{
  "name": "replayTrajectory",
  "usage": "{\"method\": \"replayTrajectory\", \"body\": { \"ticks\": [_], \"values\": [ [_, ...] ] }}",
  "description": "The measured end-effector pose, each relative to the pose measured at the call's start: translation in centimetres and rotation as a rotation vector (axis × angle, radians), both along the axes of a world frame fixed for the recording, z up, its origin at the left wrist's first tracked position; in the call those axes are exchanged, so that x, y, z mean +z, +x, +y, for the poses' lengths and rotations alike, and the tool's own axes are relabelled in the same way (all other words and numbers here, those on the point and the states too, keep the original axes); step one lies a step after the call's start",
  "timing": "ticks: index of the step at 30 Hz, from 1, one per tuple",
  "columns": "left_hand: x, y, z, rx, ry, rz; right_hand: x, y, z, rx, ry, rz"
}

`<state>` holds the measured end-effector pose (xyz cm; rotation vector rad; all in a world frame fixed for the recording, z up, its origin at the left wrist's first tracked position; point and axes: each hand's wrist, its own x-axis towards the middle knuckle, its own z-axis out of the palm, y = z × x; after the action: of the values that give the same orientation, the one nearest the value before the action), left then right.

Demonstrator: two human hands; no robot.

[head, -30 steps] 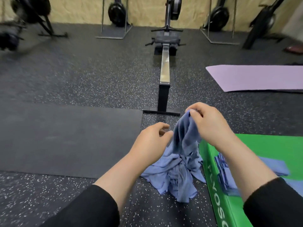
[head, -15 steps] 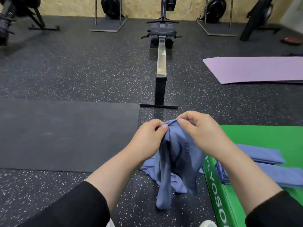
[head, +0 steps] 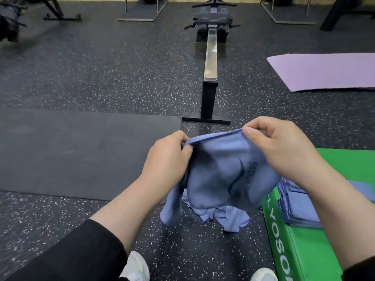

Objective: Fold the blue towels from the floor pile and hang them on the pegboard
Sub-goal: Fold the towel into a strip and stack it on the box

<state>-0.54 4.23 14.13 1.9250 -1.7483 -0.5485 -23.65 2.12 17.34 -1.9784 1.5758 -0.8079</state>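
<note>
My left hand [head: 166, 157] and right hand [head: 278, 151] pinch the towel [head: 221, 175] by its top edge, fingers curled, above the floor pile [head: 227, 217]; folded towels [head: 294, 207] at 3 o'clock on the green box [head: 316, 250]

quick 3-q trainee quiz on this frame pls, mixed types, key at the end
1. True or false: both the left hand and the right hand pinch the top edge of the blue towel.
2. Where do the folded towels lie?
A. on the purple mat
B. on the green plyo box
C. on the black mat
3. Fill in: beneath the held towel, the floor pile lies on the speckled ____ floor.

Key: 1 true; 2 B; 3 rubber (dark gym floor also accepted).
</note>
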Motion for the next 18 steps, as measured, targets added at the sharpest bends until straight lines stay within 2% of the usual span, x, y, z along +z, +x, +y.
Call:
{"method": "replayTrajectory", "body": {
  "ticks": [2,5,7,10,15,18],
  "values": [
    [0.0,0.0,-0.4,-0.054,0.010,0.166,0.4,-0.3,0.0,-0.005,0.000,-0.038],
    [0.6,-1.2,0.0,-0.181,0.051,0.269,0.7,-0.2,0.4,0.092,0.084,-0.052],
    [1.0,-2.1,0.6,-0.226,0.058,0.341,0.5,0.4,0.7,0.152,0.132,0.017],
    [1.1,-3.0,1.0,-0.190,0.045,0.419,-0.2,1.2,1.0,0.168,0.150,0.093],
    [0.6,-3.2,0.7,-0.142,0.051,0.478,-0.9,1.7,1.4,0.219,0.213,0.030],
    [0.5,-3.0,0.7,-0.152,0.101,0.504,-1.3,1.7,1.1,0.195,0.179,0.052]
  ]
}}
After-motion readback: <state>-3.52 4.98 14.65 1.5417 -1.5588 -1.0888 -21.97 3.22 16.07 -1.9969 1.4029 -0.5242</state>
